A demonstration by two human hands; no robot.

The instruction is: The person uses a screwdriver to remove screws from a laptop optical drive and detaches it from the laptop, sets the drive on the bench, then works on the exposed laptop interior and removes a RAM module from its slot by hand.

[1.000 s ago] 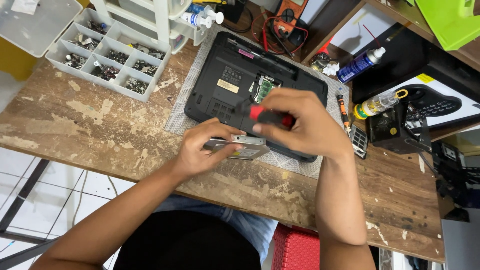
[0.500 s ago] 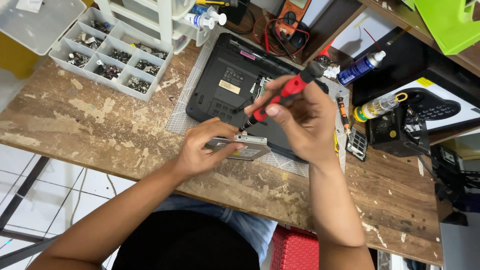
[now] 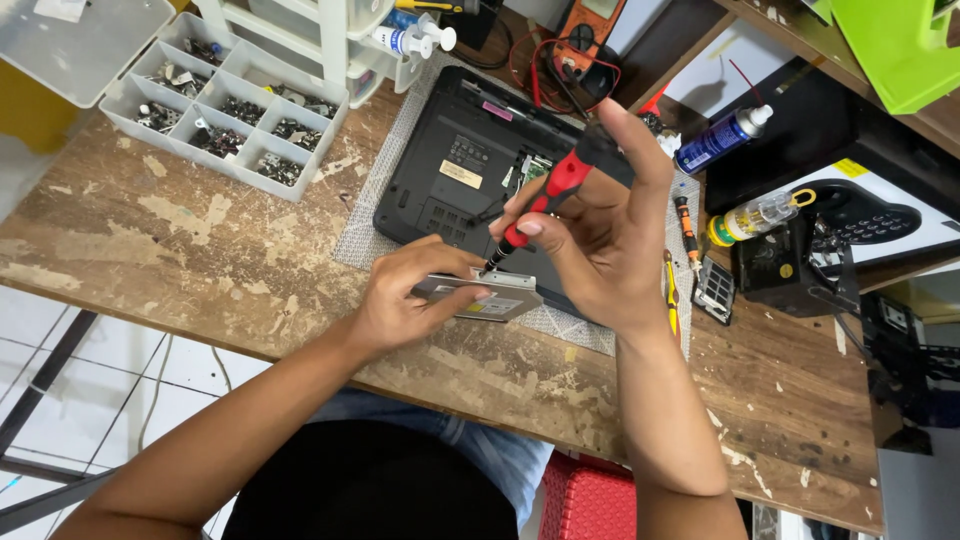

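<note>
My left hand (image 3: 400, 300) grips a flat silver optical drive (image 3: 495, 297), tilted up off the worn wooden bench (image 3: 180, 240). My right hand (image 3: 600, 235) holds a red and black screwdriver (image 3: 548, 196) with its tip down on the drive's top edge. Just behind both hands lies a black laptop (image 3: 455, 170), upside down on a grey mesh mat (image 3: 375, 215), with one small bay open and a green board showing.
A clear compartment box of small parts (image 3: 225, 120) sits at the back left. At the right are a blue spray can (image 3: 718, 140), a small bottle with a yellow cap (image 3: 755, 215), loose screwdrivers (image 3: 685, 225), an orange multimeter (image 3: 590, 25) and a black phone (image 3: 865, 215).
My right hand has raised and tilted the screwdriver from lying across the laptop to standing tip-down on the drive. The left hand still holds the drive in the same spot.
</note>
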